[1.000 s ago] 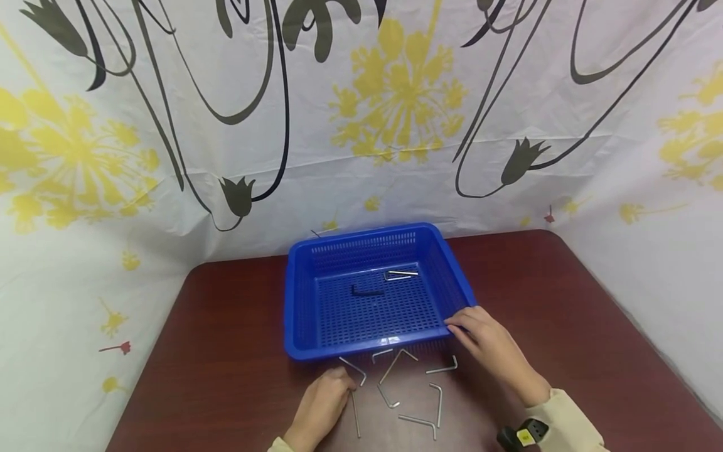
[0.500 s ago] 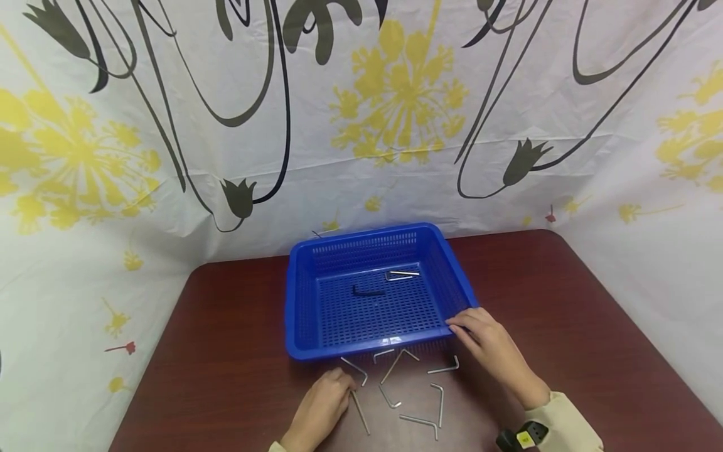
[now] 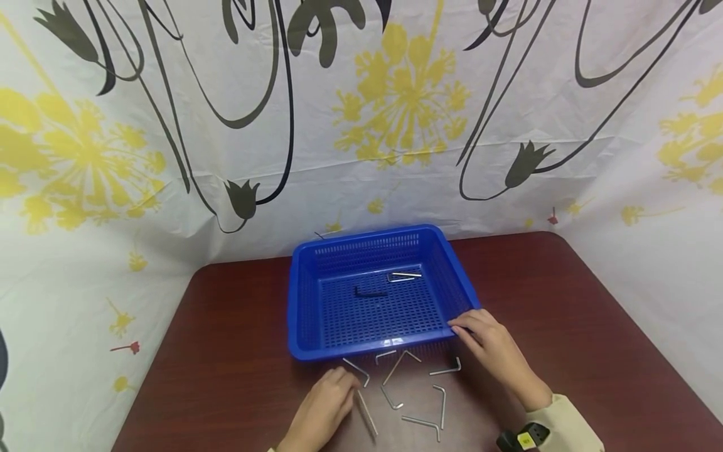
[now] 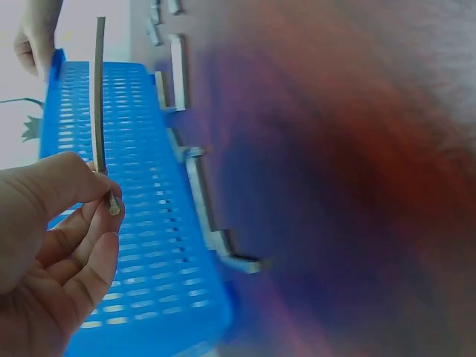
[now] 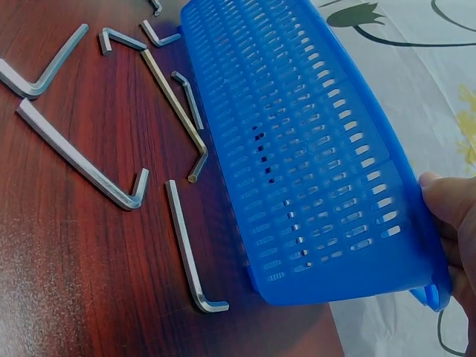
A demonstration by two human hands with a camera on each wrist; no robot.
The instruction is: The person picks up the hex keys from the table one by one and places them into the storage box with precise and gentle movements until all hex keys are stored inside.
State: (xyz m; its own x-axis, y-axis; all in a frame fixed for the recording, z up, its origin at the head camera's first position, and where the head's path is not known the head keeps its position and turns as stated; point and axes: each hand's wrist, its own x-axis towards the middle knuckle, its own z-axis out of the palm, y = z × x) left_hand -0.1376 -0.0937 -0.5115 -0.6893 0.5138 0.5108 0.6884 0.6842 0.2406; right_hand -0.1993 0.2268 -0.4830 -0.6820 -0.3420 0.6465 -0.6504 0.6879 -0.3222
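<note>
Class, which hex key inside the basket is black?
The hex key nearest the middle of the blue basket; it is dark, unlike the shiny silver keys there.

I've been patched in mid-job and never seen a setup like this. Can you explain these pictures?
There is no machine arm here: a person works with two bare hands at a brown table. The widest picture comes from a head-worn camera, looking forward and down; the others come from cameras on each wrist. The left hand pinches a hex key. The right hand holds the rim of a blue plastic basket. Loose hex keys lie before it; inside are a black one and silver ones.
</note>
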